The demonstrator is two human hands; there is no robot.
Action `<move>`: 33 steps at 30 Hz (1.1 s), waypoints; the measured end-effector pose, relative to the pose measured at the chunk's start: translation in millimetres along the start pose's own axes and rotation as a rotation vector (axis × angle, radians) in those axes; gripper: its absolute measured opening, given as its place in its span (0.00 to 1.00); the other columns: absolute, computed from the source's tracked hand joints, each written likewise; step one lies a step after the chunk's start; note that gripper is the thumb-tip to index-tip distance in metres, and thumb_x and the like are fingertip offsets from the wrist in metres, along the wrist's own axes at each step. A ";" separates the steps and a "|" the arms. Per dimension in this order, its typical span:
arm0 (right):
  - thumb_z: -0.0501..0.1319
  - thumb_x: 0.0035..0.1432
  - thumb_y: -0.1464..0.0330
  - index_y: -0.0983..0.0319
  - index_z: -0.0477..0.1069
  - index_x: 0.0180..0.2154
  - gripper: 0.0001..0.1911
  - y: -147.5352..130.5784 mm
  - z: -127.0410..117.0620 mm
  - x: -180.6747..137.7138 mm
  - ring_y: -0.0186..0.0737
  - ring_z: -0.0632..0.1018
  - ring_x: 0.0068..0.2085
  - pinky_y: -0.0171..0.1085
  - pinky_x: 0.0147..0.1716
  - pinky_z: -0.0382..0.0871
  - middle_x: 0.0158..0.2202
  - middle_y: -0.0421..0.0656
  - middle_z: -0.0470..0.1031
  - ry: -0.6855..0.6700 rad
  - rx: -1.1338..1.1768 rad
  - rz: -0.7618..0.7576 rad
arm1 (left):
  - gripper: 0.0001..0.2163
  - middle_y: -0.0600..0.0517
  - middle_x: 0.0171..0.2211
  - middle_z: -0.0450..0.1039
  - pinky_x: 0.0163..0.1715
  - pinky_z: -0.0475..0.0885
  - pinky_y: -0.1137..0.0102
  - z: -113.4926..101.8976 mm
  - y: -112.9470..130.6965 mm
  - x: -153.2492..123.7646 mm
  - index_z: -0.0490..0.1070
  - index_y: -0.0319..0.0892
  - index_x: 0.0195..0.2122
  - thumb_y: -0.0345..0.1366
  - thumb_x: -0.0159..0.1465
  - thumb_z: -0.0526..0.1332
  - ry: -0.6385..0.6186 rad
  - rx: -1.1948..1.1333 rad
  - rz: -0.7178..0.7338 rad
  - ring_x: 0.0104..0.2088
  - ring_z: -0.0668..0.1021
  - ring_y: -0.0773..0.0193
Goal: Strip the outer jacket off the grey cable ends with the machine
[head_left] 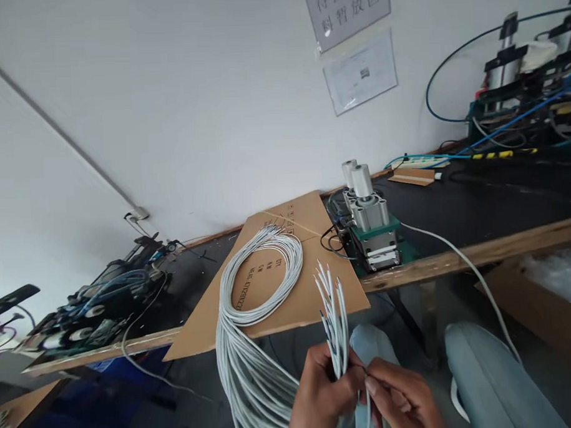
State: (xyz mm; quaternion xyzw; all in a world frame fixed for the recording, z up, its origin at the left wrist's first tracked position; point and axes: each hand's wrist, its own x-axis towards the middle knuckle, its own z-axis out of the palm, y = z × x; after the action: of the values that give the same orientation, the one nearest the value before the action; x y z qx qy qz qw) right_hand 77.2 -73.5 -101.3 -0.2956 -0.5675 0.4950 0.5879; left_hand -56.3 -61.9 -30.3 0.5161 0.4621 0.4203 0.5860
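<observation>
My left hand (320,394) is closed round a bunch of thin white cable ends (333,312) that stick upward and fan out. My right hand (402,397) is beside it, fingers pinched on the same bunch at its base. The cables run down and left into a long bundle (246,371) that hangs off the bench edge. Its far end lies coiled in a loop (264,271) on a flat sheet of cardboard (311,294).
A small pneumatic press (370,226) stands on the black bench (477,213) right of the cardboard, with a white cable (475,270) trailing off it. Other machines sit at far left (96,308) and far right (524,74). My knees (483,375) are below. A cardboard box (546,298) is at right.
</observation>
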 end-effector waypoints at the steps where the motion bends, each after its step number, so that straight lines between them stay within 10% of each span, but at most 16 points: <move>1: 0.57 0.69 0.56 0.60 0.69 0.24 0.23 0.3 1.9 -0.1 0.32 0.71 0.18 0.28 0.18 0.69 0.20 0.37 0.65 -0.010 0.048 0.018 | 0.13 0.59 0.14 0.63 0.15 0.53 0.78 0.0 0.5 -1.3 0.69 0.39 0.22 0.40 0.54 0.69 -0.023 -0.020 -0.004 0.14 0.58 0.76; 33: 0.56 0.69 0.55 0.60 0.65 0.24 0.23 -33.3 2.7 -1.5 0.30 0.68 0.19 0.29 0.19 0.65 0.21 0.36 0.63 -0.123 0.162 0.121 | 0.17 0.57 0.19 0.68 0.22 0.64 0.76 -4.0 8.2 -16.8 0.72 0.39 0.32 0.49 0.60 0.70 -0.060 0.012 0.082 0.20 0.70 0.70</move>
State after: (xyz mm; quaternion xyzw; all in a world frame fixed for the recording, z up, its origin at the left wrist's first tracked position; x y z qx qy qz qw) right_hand 83.0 -86.7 -71.0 -0.2498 -0.5418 0.5910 0.5429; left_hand -64.0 -76.3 -20.5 0.5506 0.4254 0.4254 0.5787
